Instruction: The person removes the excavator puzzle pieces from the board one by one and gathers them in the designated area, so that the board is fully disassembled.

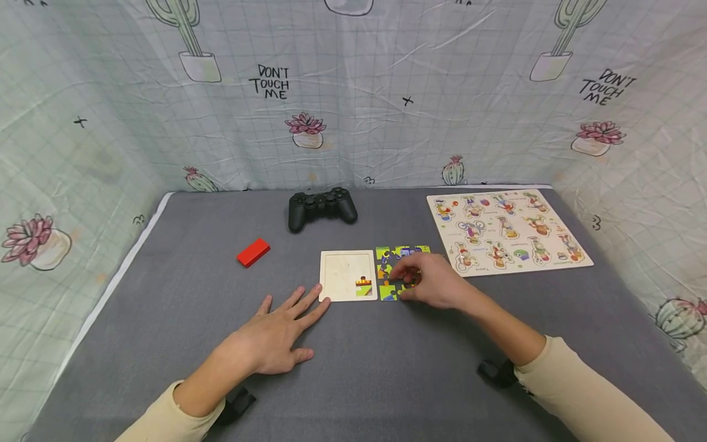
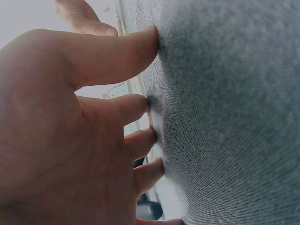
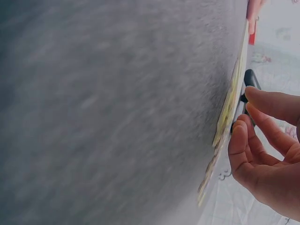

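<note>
In the head view, my left hand lies spread on the grey cloth, its fingertips at the left edge of a small square puzzle board. One printed jigsaw piece sits in the board's lower right corner. Just right of the board is a cluster of green and multicoloured jigsaw pieces, partly hidden by my right hand. That hand hovers over them with loosely bent fingers, thumb and forefinger apart. The right wrist view shows a gap between these fingers and the pieces, with nothing visibly held.
A black game controller lies behind the board. To the left is a red block. A large pale board with animal figures lies at the back right. Patterned curtain cloth rises along the table's back and sides.
</note>
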Demonstrator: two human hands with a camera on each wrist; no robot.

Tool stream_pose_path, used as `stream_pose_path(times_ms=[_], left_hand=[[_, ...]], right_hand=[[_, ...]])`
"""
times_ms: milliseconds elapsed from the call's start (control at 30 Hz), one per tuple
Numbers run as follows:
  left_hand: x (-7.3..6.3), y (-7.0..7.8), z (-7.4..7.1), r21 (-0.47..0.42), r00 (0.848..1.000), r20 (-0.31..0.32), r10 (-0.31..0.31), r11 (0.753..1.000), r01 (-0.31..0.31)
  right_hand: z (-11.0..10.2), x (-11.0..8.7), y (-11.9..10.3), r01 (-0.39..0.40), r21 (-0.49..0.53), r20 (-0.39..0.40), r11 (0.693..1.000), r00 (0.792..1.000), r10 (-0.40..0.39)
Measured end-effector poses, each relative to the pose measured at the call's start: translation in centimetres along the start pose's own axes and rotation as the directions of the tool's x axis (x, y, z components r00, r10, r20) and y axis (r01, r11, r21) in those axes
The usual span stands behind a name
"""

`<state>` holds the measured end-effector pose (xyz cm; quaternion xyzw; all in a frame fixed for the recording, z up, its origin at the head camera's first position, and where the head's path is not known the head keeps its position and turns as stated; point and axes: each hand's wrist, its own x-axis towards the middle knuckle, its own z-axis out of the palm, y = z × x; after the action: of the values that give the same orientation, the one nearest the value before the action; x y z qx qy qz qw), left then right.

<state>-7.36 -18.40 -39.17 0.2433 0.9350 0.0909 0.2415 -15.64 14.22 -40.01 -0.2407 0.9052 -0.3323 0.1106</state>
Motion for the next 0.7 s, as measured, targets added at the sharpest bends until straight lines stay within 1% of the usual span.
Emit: stream_pose_path(times_ms=[200,333,433,700], left_hand=[[0.1,-0.1,-0.1,0.011,1.0,0.002,-0.007,1.0,0.007],[0.1,-0.1,-0.1,0.02,1.0,0.004,-0.013,1.0,0.013],[0.1,0.0,-0.1,0.014,1.0,0.001,-0.009,1.0,0.009],[-0.1,0.0,-0.1,0.008,1.0,0.003,-0.004,1.0,0.004]], right_hand=[[0.5,0.9,-1.3,0.02,0.016,0.006,1.0,1.0,-0.02],[0.8,1.6,-2.0,0.047,0.019,0.008,0.999,0.999,-0.047],[1.1,2.1,-2.5,0.062,0.006,0.01,0.998,0.998,-0.062],[2.2,3.2,-3.5,0.06,-0.048,0.044,0.997,0.997,-0.058]])
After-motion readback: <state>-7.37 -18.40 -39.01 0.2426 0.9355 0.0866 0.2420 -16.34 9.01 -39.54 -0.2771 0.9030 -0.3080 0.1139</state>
